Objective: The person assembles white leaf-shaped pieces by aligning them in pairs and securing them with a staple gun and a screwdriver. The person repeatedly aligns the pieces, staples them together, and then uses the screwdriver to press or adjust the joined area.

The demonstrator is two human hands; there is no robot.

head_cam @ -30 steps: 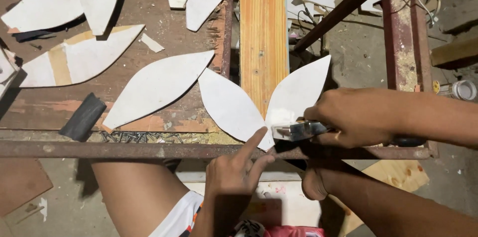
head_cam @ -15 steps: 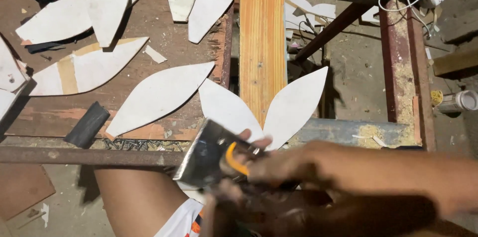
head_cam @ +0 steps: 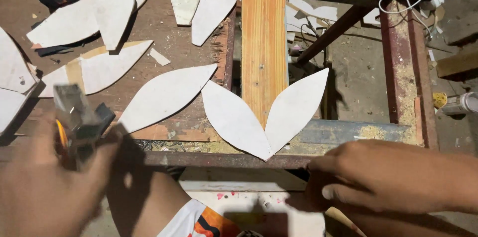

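So at the lower left my left hand [head_cam: 42, 187] is clenched around a grey metal staple gun [head_cam: 77, 120] with an orange bit showing, all pretty blurred. Just right of it a white leaf-shaped cutout [head_cam: 164, 95] lies flat on the counter [head_cam: 164, 28]. In the middle, two more white petal pieces [head_cam: 266, 117] meet at their tips in a V, resting on a wooden plank [head_cam: 264, 28] and the rusty metal rail [head_cam: 224, 159]. Lower right, my right hand [head_cam: 393, 177] grips the rail's edge, fingers curled, holding nothing else.
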